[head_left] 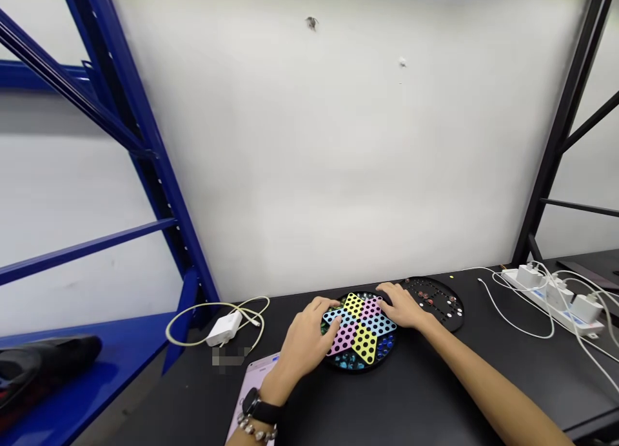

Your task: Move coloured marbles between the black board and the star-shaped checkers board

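A Chinese checkers board lies flat on the black table. Its star is yellow, pink and blue with black holes, and marbles in blue and green show around it inside the black round rim. At the board's left edge rests my left hand, fingers and thumb apart, the thumb over a blue point of the star. My right hand is at the upper right edge, thumb touching near the star and fingers spread beyond the rim. Some fingertips are hard to make out.
Behind my right hand lies a black round tray with red and white pieces. A phone sits under my left forearm. To the left is a white charger with a cable; to the right, a power strip with plugs. A wall rises behind.
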